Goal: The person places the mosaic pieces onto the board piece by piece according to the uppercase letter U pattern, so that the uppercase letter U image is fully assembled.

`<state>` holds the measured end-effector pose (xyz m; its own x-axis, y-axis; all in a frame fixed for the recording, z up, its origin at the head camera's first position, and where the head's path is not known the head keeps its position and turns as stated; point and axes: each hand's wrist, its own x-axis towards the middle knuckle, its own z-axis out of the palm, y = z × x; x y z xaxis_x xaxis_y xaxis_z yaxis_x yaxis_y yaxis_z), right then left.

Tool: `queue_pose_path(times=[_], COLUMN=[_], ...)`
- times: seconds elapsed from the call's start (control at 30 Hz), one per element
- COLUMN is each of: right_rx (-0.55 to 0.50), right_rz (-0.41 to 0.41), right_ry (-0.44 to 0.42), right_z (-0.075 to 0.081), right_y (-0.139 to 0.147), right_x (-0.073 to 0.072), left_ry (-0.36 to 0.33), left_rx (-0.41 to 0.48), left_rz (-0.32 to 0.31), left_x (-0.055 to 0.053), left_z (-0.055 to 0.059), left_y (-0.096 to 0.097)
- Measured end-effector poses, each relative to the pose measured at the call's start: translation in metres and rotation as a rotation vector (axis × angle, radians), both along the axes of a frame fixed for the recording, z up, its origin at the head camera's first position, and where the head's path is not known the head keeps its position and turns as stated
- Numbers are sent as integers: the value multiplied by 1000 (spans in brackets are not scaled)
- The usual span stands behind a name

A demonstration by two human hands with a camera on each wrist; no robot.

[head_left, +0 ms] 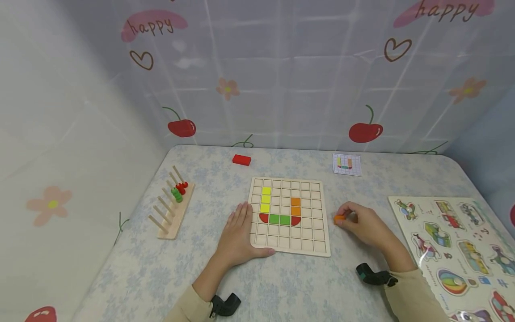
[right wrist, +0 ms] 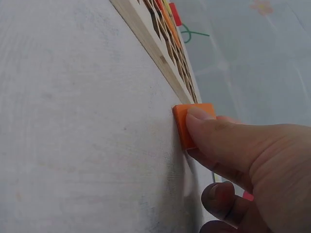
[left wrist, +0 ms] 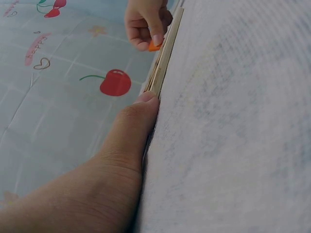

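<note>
A wooden grid board point(head_left: 314, 234) lies mid-table. It holds a column of yellow squares point(head_left: 265, 199), two green squares point(head_left: 279, 219) between two red rounded corner pieces point(head_left: 295, 221), and two orange squares point(head_left: 295, 206) stacked above the right one. My left hand point(head_left: 238, 235) rests on the board's left edge, fingers straight, thumb along the near edge. Off the board's right side, my right hand point(head_left: 364, 223) pinches an orange square block point(right wrist: 182, 127) between thumb and fingers, low over the table.
A small pattern card point(head_left: 347, 164) lies at the back right, and a red block point(head_left: 242, 159) at the back. To the left stands a peg rack point(head_left: 177, 214) with green and red beads. A picture puzzle board point(head_left: 454, 250) covers the right side.
</note>
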<state>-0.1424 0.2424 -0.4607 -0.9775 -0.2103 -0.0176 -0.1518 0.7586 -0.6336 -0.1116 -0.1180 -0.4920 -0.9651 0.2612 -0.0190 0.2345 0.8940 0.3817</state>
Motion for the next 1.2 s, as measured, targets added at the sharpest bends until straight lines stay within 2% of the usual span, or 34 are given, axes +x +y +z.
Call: queue_pose_path(times=[0.37,0.67,0.9,1.2], right_rx=[-55,-96,-122,-82], right_rz=[-75,-55,-37,-21], right_ry=[-10,-10,-13,-26], right_z=[5,6,7,10], right_y=[-12,-44,-68,-94], right_x=[-26,-52,-62,-70], left_ry=[-2,-9,-11,-16], left_rx=[-8,-5,-12,-9], left_rz=[1,-5,-3,-1], left_x=[0,1,1,1], left_z=[0,2,2,3], left_y=[0,0,0,0])
